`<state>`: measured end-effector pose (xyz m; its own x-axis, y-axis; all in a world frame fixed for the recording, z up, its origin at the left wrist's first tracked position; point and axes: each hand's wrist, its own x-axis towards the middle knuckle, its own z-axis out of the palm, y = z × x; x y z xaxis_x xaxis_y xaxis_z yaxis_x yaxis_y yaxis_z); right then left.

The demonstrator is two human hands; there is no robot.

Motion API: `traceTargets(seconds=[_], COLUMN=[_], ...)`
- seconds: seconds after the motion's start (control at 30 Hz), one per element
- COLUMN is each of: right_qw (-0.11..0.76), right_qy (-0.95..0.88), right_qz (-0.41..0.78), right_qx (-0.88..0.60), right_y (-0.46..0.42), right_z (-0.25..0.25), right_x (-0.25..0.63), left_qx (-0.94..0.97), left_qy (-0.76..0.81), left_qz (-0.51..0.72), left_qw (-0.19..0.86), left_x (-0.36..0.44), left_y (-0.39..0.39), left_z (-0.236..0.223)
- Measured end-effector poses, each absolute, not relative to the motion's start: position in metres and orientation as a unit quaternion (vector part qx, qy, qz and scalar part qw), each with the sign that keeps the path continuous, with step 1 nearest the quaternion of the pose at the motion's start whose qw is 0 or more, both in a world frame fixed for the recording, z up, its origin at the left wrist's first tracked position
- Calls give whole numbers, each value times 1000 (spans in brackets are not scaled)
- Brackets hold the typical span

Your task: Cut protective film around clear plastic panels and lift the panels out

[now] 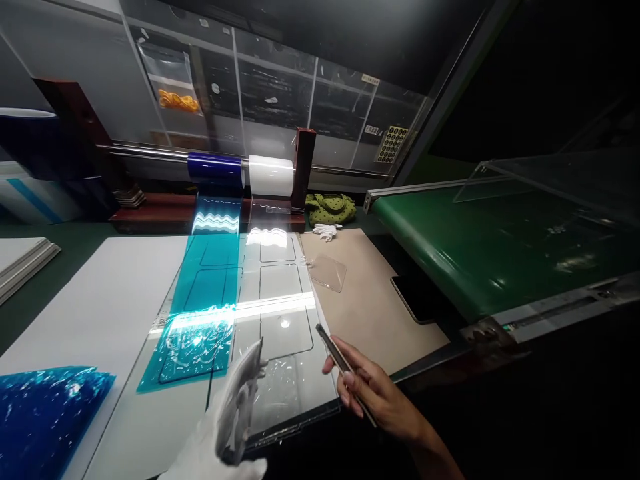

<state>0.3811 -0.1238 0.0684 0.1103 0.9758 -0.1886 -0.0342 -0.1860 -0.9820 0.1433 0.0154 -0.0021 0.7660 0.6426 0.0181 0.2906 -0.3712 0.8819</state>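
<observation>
Within the bare right hand [375,393], tweezers [343,359] above clear film [280,393]

View: one head-worn camera, looking from the person's own position.
Facing: forward and down across the clear panel [280,287].
Nearest: gloved left hand [220,427] and bare right hand [375,390], both at the frame's bottom edge.
Farther: the film rolls [240,170], beyond the panel.
Right side: green conveyor belt [480,247], seen obliquely.
</observation>
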Motion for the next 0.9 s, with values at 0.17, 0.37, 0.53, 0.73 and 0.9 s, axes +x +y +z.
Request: traceTargets(seconds=[0.17,0.37,0.53,0.73,0.9], right_qw=[499,485,481,430,410], right_qy=[-379,-381,-402,-464,-535], right_qz=[533,535,548,463,415], right_qx=[-569,-577,-554,-620,-611], right_y=[-127,-127,-132,-131,-127], right_z=[77,84,97,103,114], right_x=[357,347,339,329,321], left_qx=[781,776,803,850,861], left_qy=[326,377,348,287,270], left_qz=[174,170,184,176,169], left_qw=[503,477,447,405,397], left_x=[141,143,141,138,141], left_y=[2,-12,-13,-1,0], left_z=[51,86,95,100,103])
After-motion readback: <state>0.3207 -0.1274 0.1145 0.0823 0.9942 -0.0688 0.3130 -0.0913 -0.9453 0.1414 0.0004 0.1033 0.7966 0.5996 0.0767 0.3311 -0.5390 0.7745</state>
